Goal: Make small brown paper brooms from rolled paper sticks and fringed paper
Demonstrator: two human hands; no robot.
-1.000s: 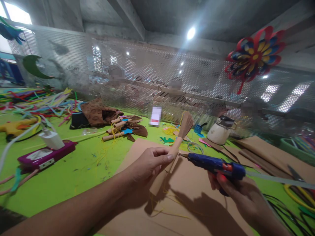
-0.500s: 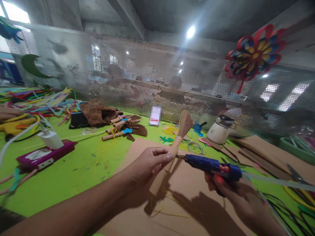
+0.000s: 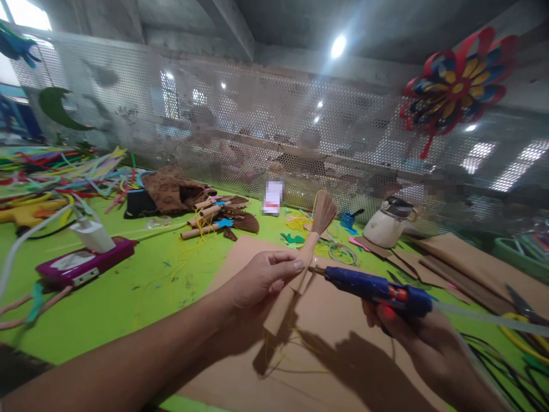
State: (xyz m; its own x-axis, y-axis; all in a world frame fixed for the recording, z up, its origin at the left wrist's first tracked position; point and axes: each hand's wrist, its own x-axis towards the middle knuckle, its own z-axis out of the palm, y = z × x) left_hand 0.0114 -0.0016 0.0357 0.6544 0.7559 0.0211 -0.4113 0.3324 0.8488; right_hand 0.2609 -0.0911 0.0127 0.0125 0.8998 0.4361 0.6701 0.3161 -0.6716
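The paper roll (image 3: 283, 309) slants between our hands, its far end fanned. We pinch it between the thumb and fingers of our left hand (image 3: 261, 277); the nozzle (image 3: 318, 270) stands at its edge, just right of that thumb. Our right hand (image 3: 422, 337) wraps the glue gun (image 3: 377, 288); whether it presses the trigger, we cannot tell. For tidy gluing, we would steady the roll, squeeze sparingly and keep skin clear of the nozzle. Beneath our hands lies the sheet (image 3: 240, 250).

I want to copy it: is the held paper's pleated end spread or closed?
Partly spread: the pleated end widens upward above the left hand.
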